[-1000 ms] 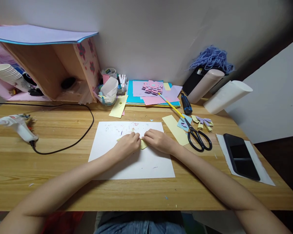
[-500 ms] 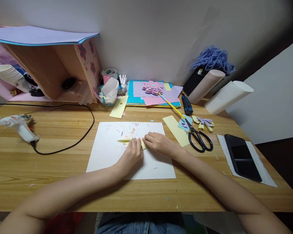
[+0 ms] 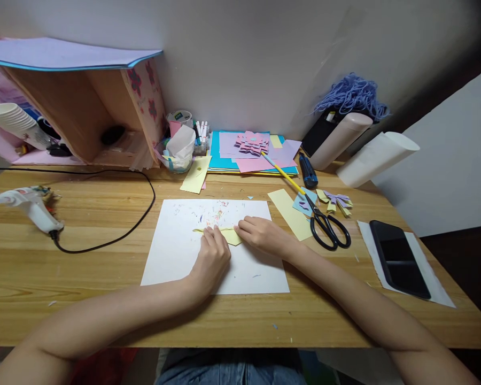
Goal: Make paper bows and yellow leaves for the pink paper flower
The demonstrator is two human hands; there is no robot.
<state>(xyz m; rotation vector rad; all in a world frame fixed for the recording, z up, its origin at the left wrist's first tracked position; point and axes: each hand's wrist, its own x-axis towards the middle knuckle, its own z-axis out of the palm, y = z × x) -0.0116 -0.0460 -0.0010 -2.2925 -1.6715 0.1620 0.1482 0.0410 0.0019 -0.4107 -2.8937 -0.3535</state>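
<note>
A folded piece of yellow paper (image 3: 231,237) lies on a white sheet (image 3: 168,256) marked with coloured specks. My left hand (image 3: 213,255) is closed over its left part, fingertips pressed along the upper folded edge. The narrow left tip pokes out beyond those fingers. At the other end, my right hand (image 3: 260,235) has its fingers bent together on the paper's right end; its thumb is mostly hidden. Between the two hands a flat stretch of the yellow paper shows.
Black-handled scissors (image 3: 327,227) and a yellow paper strip (image 3: 291,214) lie to the right, near a paper bow (image 3: 335,201) and a phone (image 3: 398,256). A glue gun (image 3: 34,211) with a black cord lies left. A pink paper flower (image 3: 251,143) rests on stacked sheets behind.
My left hand has slid slightly left along the yellow paper, so more of it shows between my hands. My right hand has stayed nearly in place.
</note>
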